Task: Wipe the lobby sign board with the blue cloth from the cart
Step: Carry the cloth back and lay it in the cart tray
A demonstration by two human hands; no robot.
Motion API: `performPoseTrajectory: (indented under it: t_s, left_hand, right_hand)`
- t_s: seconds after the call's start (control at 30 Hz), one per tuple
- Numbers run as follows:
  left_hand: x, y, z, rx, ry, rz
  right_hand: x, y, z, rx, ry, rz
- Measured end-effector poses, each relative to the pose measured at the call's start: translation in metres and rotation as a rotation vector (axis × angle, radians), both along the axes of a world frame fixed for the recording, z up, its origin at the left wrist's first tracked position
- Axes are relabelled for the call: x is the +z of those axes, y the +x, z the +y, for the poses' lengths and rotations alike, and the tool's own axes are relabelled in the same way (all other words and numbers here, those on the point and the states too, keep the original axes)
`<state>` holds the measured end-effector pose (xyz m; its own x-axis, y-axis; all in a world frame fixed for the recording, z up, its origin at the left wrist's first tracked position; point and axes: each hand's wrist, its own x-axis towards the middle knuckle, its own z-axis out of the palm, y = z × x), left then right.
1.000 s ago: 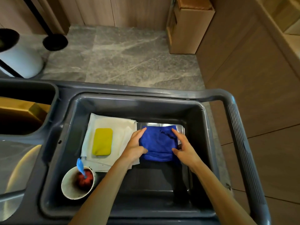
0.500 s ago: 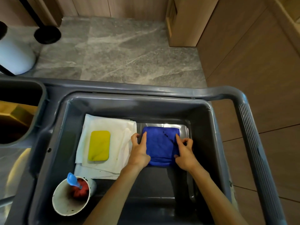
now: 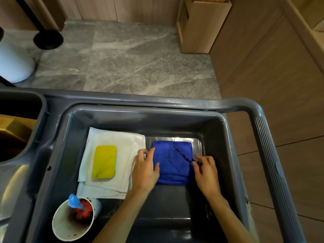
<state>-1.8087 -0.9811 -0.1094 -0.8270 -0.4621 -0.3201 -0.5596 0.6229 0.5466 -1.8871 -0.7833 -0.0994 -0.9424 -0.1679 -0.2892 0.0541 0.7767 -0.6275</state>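
Note:
A folded blue cloth (image 3: 172, 162) lies on a shiny metal tray (image 3: 199, 144) inside the grey cart bin (image 3: 140, 118). My left hand (image 3: 144, 170) rests on the cloth's left edge, thumb on top and fingers along the side. My right hand (image 3: 206, 170) is at the cloth's right edge, fingertips curled and touching it. A dark stitched line runs diagonally across the cloth. The sign board is not in view.
White cloths (image 3: 112, 155) with a yellow sponge (image 3: 104, 162) lie left of the blue cloth. A white cup (image 3: 73, 220) with a red rag and blue tool stands at the front left. The cart handle (image 3: 273, 163) runs on the right. A wooden box (image 3: 203, 25) stands ahead.
Both hands have slid nearer along the cloth's sides and closed in on its edges. The view has tilted slightly; the cloth stays on the tray.

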Motion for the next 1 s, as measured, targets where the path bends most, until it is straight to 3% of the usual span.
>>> performPoseTrajectory:
  t_s: [0.07, 0.17, 0.3, 0.4, 0.63, 0.87, 1.0]
  left_hand:
    - [-0.002, -0.003, 0.004, -0.027, -0.106, 0.128]
    - [-0.005, -0.014, 0.015, -0.169, -0.200, 0.263]
    - [-0.019, -0.025, 0.026, -0.246, -0.277, 0.074]
    - [-0.033, -0.021, 0.024, -0.267, -0.306, -0.048]
    - [-0.037, -0.023, 0.022, -0.281, -0.310, -0.112]
    - [-0.030, -0.016, 0.007, -0.340, -0.232, -0.082]
    - [-0.017, -0.010, -0.002, -0.338, -0.286, -0.028]
  right_hand:
    - [-0.002, 0.002, -0.004, -0.040, -0.023, 0.119]
    - [-0.004, 0.003, -0.020, 0.116, 0.052, 0.270]
    - [-0.018, -0.002, -0.034, 0.362, 0.231, 0.198]
    - [-0.035, -0.006, -0.031, 0.396, 0.340, 0.067]
    - [-0.033, -0.013, -0.028, 0.427, 0.413, 0.041]
    - [-0.024, -0.015, -0.024, 0.443, 0.269, -0.053]
    - [-0.011, -0.007, -0.017, 0.313, 0.101, 0.067]
